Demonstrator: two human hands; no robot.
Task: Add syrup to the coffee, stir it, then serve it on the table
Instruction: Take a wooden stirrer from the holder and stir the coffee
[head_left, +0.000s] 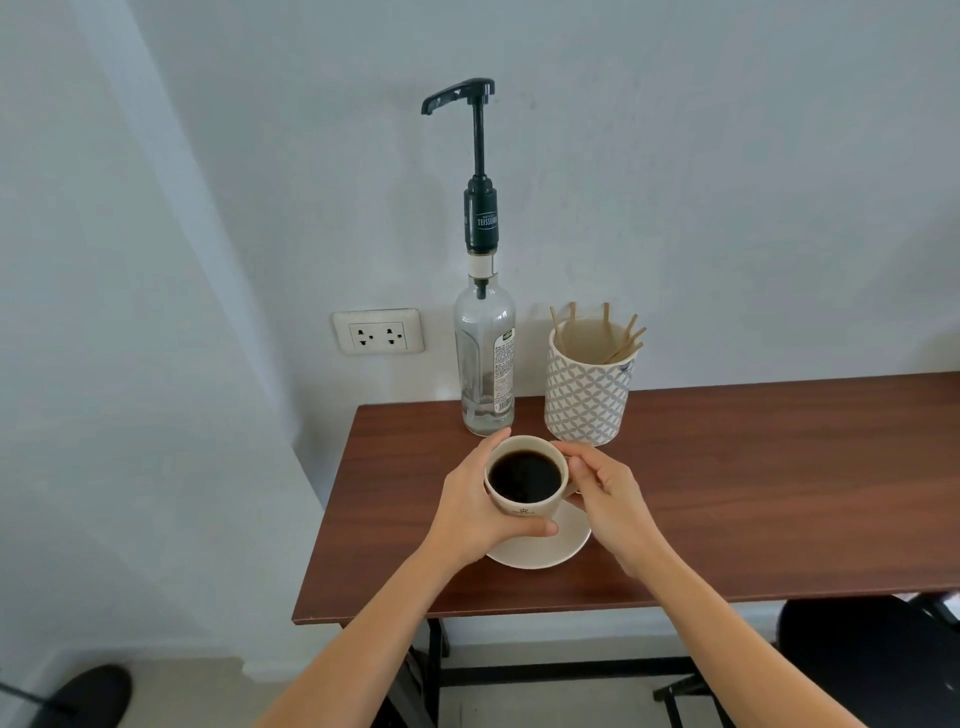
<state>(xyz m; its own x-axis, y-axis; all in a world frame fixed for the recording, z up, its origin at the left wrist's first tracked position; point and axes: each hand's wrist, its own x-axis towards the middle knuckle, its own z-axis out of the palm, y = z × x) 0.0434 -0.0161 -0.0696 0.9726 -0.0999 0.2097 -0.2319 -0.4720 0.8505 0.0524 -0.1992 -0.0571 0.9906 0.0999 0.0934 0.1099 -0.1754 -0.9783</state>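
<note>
A cream cup of black coffee (525, 477) is held just above a cream saucer (553, 545) on the brown table (727, 493). My left hand (475, 512) wraps the cup's left side, thumb across its front. My right hand (605, 493) pinches the cup's handle on the right. Behind the cup stands a clear glass syrup bottle (485, 358) with a tall black pump (460, 96), its spout pointing left. Only a little clear syrup shows at the bottle's bottom. A patterned ceramic holder (587, 395) with several wooden stir sticks (623, 338) stands to the bottle's right.
The table stands against a white wall with a double power socket (377, 332) left of the bottle. The table's left edge lies close to the cup. A black stool (872, 660) sits under the table at lower right, and black table legs show below.
</note>
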